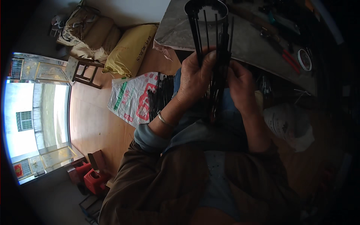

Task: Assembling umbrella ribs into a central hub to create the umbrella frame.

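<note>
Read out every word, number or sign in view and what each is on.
White sack: large red, smaller green lettering; I don't copy out printed wording.
Yellow sack: dark print, likewise not copied.
White plastic bag: faint print, too blurred to read.
Red panel, far left: marking too small to read.

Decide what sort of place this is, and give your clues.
Probably a small workshop: a red-handled tool lies on a worktable, a plump yellow sack sits near the wall, and the left hand grips dark rods.
</note>
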Available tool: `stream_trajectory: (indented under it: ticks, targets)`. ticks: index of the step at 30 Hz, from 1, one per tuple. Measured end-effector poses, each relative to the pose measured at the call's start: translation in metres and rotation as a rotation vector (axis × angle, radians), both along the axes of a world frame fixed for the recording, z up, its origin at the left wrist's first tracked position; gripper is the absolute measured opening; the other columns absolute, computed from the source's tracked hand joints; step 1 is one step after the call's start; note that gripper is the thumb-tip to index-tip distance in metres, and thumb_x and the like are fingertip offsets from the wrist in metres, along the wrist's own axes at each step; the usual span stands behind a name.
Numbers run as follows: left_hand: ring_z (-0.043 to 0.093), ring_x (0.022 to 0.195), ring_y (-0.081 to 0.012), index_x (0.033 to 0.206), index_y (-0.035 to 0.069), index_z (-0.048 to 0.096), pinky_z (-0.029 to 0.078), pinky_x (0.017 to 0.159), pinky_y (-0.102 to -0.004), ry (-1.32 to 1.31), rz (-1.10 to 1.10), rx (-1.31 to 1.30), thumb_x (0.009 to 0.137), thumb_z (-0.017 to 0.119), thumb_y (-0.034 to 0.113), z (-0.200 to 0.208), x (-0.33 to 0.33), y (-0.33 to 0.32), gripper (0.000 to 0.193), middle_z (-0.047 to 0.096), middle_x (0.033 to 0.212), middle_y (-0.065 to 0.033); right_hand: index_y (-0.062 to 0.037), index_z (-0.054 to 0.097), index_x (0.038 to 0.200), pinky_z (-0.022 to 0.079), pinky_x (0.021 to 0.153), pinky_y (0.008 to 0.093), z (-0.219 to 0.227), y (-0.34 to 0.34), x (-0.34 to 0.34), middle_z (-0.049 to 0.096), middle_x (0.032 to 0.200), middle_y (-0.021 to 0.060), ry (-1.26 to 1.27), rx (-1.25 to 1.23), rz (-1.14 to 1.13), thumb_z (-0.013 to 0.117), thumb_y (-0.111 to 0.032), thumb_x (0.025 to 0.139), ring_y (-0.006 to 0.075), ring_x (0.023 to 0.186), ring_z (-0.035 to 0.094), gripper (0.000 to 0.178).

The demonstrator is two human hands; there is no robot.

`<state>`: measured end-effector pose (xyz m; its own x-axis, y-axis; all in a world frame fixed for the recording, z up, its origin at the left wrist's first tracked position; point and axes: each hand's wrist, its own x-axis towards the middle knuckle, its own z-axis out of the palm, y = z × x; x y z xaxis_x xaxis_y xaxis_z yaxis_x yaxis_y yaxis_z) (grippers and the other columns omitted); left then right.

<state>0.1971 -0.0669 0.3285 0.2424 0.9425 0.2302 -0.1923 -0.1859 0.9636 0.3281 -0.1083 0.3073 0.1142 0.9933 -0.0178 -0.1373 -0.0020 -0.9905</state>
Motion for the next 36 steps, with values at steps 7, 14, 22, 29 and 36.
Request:
stream_trajectory:
  ticks: [7,14,22,29,36]
  targets:
    - [0.060,0.080,-0.0080,0.110,0.000,0.061,0.050,0.071,-0.0228,0.000,0.007,0.031,0.096,0.053,0.017,0.000,0.002,0.000,0.024,0.066,0.089,-0.0043,-0.0006,0.062,0.092,0.041,0.058,0.0191,0.004,0.000,0.000,0.057,0.072,-0.0033,0.055,-0.027,-0.011,0.054,-0.014,0.094,0.0013,0.067,0.051,0.016]
    - [0.060,0.078,-0.0074,0.111,-0.001,0.061,0.049,0.070,-0.0225,0.115,0.002,0.023,0.095,0.056,0.017,0.001,0.002,0.001,0.025,0.066,0.087,-0.0042,-0.0005,0.062,0.093,0.041,0.059,0.0197,0.005,-0.001,-0.004,0.058,0.072,-0.0025,-0.026,0.041,-0.046,0.054,-0.013,0.094,0.0019,0.067,0.050,0.015]
    - [0.060,0.093,-0.0107,0.114,0.000,0.061,0.048,0.083,-0.0254,0.130,-0.094,-0.025,0.096,0.053,0.020,0.003,-0.009,0.009,0.028,0.067,0.102,-0.0061,0.0008,0.061,0.094,0.043,0.059,0.0234,0.005,0.002,-0.010,0.058,0.070,0.0006,-0.166,0.191,-0.071,0.055,-0.011,0.092,0.0042,0.068,0.052,0.014]
    - [0.059,0.078,-0.0056,0.108,0.002,0.064,0.047,0.066,-0.0187,-0.086,-0.200,-0.195,0.092,0.061,0.022,0.001,-0.008,0.011,0.026,0.066,0.087,-0.0010,-0.0015,0.061,0.084,0.039,0.054,0.0205,-0.002,0.006,0.008,0.054,0.067,-0.0015,-0.001,-0.036,0.107,0.061,-0.017,0.090,0.0026,0.060,0.047,0.016]
    - [0.058,0.082,-0.0067,0.108,0.001,0.063,0.047,0.074,-0.0207,-0.152,-0.119,-0.228,0.092,0.060,0.022,-0.001,0.003,0.003,0.027,0.065,0.090,-0.0005,-0.0015,0.059,0.084,0.040,0.055,0.0216,-0.004,0.003,0.006,0.053,0.067,-0.0024,0.054,0.025,0.065,0.061,-0.017,0.090,0.0037,0.062,0.048,0.017]
